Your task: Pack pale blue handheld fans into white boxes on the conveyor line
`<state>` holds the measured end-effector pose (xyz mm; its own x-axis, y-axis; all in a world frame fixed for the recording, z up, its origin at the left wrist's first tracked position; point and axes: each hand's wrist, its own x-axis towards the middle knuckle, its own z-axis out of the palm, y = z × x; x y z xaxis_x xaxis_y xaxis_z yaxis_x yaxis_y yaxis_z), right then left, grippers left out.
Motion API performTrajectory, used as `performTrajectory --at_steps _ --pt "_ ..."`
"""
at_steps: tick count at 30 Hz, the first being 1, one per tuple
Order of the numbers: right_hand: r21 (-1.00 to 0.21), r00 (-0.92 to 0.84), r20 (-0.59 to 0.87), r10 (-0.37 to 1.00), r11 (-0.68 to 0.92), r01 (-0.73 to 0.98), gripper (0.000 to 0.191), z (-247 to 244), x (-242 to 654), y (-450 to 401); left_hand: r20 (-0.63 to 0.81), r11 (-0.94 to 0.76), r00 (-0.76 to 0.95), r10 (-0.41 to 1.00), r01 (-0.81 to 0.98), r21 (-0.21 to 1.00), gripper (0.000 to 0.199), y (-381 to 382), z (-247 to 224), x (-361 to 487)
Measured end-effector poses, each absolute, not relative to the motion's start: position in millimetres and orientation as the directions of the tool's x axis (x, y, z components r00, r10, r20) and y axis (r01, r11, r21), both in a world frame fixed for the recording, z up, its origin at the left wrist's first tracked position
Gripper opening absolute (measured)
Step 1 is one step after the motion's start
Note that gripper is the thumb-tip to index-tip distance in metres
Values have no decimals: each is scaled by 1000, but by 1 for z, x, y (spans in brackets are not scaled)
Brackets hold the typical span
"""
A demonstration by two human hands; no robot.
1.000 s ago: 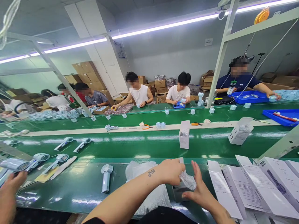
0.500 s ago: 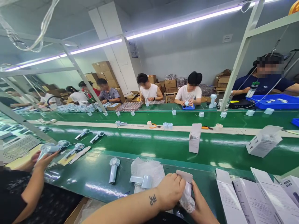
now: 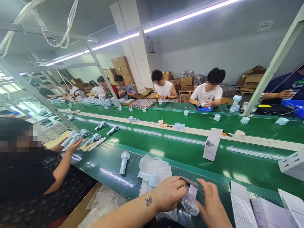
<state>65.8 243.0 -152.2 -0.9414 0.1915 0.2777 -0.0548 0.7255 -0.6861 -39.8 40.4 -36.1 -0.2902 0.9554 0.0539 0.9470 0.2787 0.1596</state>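
Just in front of me, my left hand [image 3: 171, 191], its tattooed forearm reaching in from below, is closed on a small white box [image 3: 193, 191] with an upright flap. A clear bubble-wrapped package [image 3: 190, 205] shows at the box's near end; its contents are hidden. My right hand [image 3: 212, 200] is beside them with fingers apart, the thumb close to the wrapped package; whether it touches cannot be told. Left of my hands, a light-blue handheld fan [image 3: 149, 178] lies on bubble wrap [image 3: 155, 164]. Another handheld fan [image 3: 124, 162] lies farther left on the green table.
White printed boxes [image 3: 267, 210] stand open at lower right. An open box [image 3: 213, 144] and another white box [image 3: 293, 164] are on the green belt [image 3: 180, 142]. A co-worker's hands [image 3: 71, 144] hold a fan at left. Several people sit across the line.
The view has turned left, so things appear farther right. My right hand has loosened, its fingers now spread away from the box. My left hand keeps its grip.
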Motion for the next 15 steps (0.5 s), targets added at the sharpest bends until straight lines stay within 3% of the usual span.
performTrajectory --at_steps 4,7,9,11,15 --pt "-600 -901 413 134 785 -158 57 -158 59 237 95 406 -430 898 892 197 25 42 -43 -38" --pt "-547 -981 192 32 834 -80 62 -147 49 232 102 347 -380 919 906 244 22 45 -47 -41" --pt "-568 -1000 18 -2 823 -12 59 -132 44 230 102 335 -373 922 901 275 22 48 -48 -43" --pt "-618 -998 -55 -10 786 27 51 -121 45 233 95 369 -411 907 881 295 21 52 -46 -44" --pt "-733 -991 116 67 679 -40 29 -126 59 245 43 539 -585 810 770 342 19 64 -41 -41"
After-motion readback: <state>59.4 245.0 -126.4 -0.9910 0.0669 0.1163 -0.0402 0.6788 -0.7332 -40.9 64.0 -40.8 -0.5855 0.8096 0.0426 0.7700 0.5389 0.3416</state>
